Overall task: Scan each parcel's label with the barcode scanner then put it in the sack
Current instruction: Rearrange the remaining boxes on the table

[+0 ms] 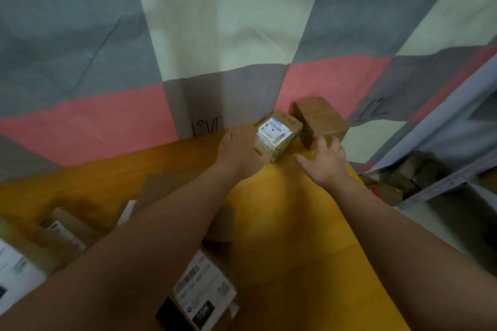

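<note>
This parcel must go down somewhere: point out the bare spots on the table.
Bare yellow tabletop lies between the two forearms, nearer than the labelled brown cardboard parcel the left hand grips. A bare strip runs left of that hand, along the checked cloth. Crowded: white-labelled parcels at the near left.

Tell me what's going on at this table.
A person reaches with both bare hands for two small cardboard parcels at the far edge of the yellow table, against a grey, white and pink fabric. The left hand grips the labelled parcel, barcode label up. The right hand touches the plain brown parcel beside it. More labelled parcels lie nearer the person. No scanner is in view.
</note>
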The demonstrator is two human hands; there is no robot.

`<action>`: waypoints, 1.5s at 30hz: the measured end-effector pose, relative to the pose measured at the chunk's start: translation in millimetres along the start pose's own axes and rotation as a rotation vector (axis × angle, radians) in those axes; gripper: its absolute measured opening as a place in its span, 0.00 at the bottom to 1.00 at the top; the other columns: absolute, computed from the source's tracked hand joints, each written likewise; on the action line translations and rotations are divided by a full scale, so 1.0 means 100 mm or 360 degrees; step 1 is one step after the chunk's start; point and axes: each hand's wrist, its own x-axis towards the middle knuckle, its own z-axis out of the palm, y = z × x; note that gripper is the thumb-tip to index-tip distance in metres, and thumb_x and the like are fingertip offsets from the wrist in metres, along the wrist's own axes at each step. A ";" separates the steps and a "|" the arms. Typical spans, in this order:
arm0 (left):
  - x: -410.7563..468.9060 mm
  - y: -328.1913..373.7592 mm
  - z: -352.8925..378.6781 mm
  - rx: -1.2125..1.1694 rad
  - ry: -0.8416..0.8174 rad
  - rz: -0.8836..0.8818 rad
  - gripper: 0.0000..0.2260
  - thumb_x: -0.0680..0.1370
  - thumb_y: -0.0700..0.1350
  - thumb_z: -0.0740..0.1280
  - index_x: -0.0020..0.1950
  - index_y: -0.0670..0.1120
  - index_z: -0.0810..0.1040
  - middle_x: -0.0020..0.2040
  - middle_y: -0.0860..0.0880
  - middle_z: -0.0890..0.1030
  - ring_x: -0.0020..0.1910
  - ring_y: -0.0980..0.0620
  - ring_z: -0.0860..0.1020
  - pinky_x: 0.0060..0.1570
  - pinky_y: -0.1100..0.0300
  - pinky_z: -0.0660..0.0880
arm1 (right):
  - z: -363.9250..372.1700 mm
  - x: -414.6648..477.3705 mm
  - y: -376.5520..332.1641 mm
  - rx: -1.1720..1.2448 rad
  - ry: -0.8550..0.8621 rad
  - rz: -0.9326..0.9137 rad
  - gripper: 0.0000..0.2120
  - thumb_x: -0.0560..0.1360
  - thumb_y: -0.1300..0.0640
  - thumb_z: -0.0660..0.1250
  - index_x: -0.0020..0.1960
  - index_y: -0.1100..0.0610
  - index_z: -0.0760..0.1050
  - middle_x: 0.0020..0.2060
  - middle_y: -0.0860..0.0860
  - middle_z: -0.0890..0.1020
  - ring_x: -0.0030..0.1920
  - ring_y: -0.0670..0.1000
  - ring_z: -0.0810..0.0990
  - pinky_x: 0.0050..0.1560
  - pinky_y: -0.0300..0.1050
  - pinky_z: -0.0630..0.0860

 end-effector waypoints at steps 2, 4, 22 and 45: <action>0.28 0.08 0.23 0.0045 -0.0076 -0.0046 0.34 0.76 0.60 0.64 0.76 0.49 0.57 0.75 0.42 0.59 0.73 0.41 0.56 0.71 0.50 0.54 | 0.00 0.30 0.15 -0.0107 0.0023 0.0018 0.39 0.75 0.37 0.64 0.77 0.52 0.54 0.78 0.61 0.48 0.77 0.62 0.48 0.76 0.58 0.47; 0.55 0.09 0.46 0.0108 -0.0118 -0.0098 0.36 0.75 0.62 0.64 0.77 0.50 0.55 0.75 0.40 0.57 0.74 0.39 0.56 0.71 0.48 0.55 | 0.03 0.60 0.28 -0.0161 0.0033 0.0024 0.42 0.73 0.33 0.63 0.78 0.49 0.52 0.78 0.61 0.44 0.77 0.63 0.44 0.75 0.63 0.43; 0.08 0.08 0.86 0.0263 -0.0162 -0.0216 0.37 0.73 0.60 0.68 0.76 0.53 0.53 0.67 0.39 0.62 0.63 0.40 0.66 0.59 0.50 0.66 | 0.53 0.30 0.61 0.0152 0.0313 0.0099 0.34 0.64 0.40 0.73 0.64 0.49 0.64 0.61 0.61 0.64 0.63 0.66 0.66 0.65 0.57 0.64; -3.67 -0.24 0.60 -0.0107 0.1165 -0.0010 0.41 0.68 0.62 0.73 0.75 0.52 0.59 0.67 0.45 0.62 0.67 0.45 0.63 0.65 0.51 0.64 | 1.02 -2.84 0.71 0.0842 0.0613 -0.0802 0.24 0.79 0.42 0.60 0.69 0.54 0.71 0.69 0.57 0.69 0.72 0.57 0.63 0.71 0.51 0.59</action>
